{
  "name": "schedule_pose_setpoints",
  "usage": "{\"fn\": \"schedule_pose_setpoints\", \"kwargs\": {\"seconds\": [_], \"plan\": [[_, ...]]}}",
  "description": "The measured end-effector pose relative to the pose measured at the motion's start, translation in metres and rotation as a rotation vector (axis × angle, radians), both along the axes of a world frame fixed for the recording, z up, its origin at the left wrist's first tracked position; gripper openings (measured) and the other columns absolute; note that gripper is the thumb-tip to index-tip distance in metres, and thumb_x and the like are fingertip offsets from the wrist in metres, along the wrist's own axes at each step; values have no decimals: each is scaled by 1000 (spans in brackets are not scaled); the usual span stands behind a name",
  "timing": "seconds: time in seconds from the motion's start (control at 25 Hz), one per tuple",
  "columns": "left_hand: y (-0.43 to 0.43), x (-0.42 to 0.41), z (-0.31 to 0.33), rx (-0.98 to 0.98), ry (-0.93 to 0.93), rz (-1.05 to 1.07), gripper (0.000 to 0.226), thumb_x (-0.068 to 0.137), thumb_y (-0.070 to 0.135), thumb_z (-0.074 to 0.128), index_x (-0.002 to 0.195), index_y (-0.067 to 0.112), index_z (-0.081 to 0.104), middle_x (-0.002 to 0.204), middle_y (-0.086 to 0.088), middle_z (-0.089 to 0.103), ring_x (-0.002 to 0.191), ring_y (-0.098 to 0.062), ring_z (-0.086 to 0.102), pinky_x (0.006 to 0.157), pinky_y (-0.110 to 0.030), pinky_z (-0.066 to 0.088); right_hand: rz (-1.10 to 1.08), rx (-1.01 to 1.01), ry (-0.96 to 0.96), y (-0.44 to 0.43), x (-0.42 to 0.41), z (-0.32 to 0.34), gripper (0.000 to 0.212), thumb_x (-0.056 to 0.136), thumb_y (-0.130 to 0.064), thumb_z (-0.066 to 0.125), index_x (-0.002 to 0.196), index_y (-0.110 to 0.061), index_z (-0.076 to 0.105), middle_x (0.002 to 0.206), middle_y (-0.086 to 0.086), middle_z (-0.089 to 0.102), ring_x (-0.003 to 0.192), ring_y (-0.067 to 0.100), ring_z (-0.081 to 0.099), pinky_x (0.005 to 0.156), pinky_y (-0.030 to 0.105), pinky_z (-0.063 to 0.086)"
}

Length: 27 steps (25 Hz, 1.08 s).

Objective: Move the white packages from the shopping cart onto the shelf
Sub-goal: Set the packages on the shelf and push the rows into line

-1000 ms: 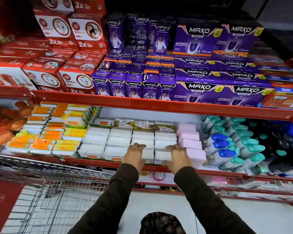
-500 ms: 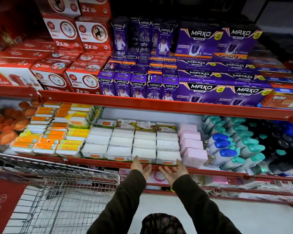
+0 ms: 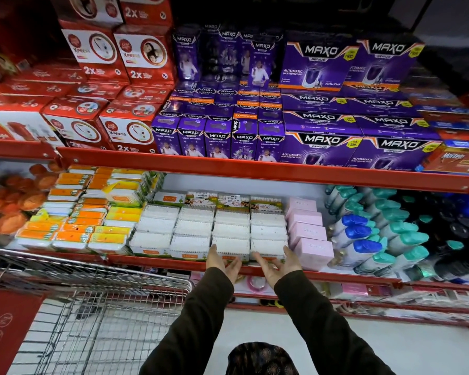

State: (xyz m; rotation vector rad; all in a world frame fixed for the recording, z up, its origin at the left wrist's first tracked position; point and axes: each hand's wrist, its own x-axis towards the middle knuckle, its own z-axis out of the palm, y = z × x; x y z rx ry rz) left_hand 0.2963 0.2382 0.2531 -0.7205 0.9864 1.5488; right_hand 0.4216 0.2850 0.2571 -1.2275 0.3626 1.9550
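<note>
White packages [image 3: 211, 228] lie in several neat rows on the middle red shelf [image 3: 157, 262], between orange packs and pink boxes. My left hand [image 3: 224, 262] and my right hand [image 3: 278, 263] hover at the shelf's front edge, palms turned inward, fingers apart, holding nothing. Their fingertips sit just in front of the two rightmost front white packages [image 3: 268, 246]. The wire shopping cart [image 3: 98, 315] stands at the lower left; I see no white package in the visible part of its basket.
Orange and yellow packs [image 3: 73, 226] fill the shelf left of the white rows. Pink boxes [image 3: 309, 234] and blue- and teal-capped bottles [image 3: 377, 239] stand to the right. Red and purple boxes [image 3: 228, 131] crowd the shelf above. A lower shelf [image 3: 336, 296] lies beneath.
Both hands have come off the tops of the front white packages and drawn back to the shelf's edge, turning palms inward. The view has shifted slightly closer.
</note>
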Motion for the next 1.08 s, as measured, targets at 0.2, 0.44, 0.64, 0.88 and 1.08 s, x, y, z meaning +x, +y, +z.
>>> {"fn": "schedule_pose_setpoints", "kwargs": {"seconds": [0.2,0.44,0.64,0.88,1.08], "plan": [[-3,-5,-7,8,6,-12,69,101,39,47,156,13,15,161,-17,21,137,-41,43,115,-47,39,-17,-17,11,-3,0,-4,63,99,-33,57,150,-8,30,152,26,36,131,47,48,107,53,46],[-25,-23,-4,-55,66,33,66,101,40,47,155,13,21,154,-18,31,134,-39,45,114,-46,39,48,-20,-8,-19,-13,-12,64,98,-31,57,149,-3,29,152,28,33,136,45,42,110,54,41],[-36,-64,-6,-152,204,48,63,102,43,42,155,16,22,155,-17,31,130,-35,52,110,-40,44,104,-38,27,-32,-50,-10,67,98,-31,58,150,-1,27,153,30,29,137,48,40,111,54,40],[-36,-95,-4,-128,206,-32,62,103,44,40,156,18,21,161,-14,21,88,-27,55,91,-32,48,78,-49,20,-28,-71,-7,67,100,-32,55,152,-6,22,156,27,28,140,44,37,112,55,39],[-35,-95,-5,-90,203,-70,67,101,47,43,157,21,17,161,-15,20,97,-31,56,106,-38,44,62,-53,27,-29,-76,-8,66,100,-29,55,151,-5,21,155,30,29,139,46,38,112,55,38]]}}
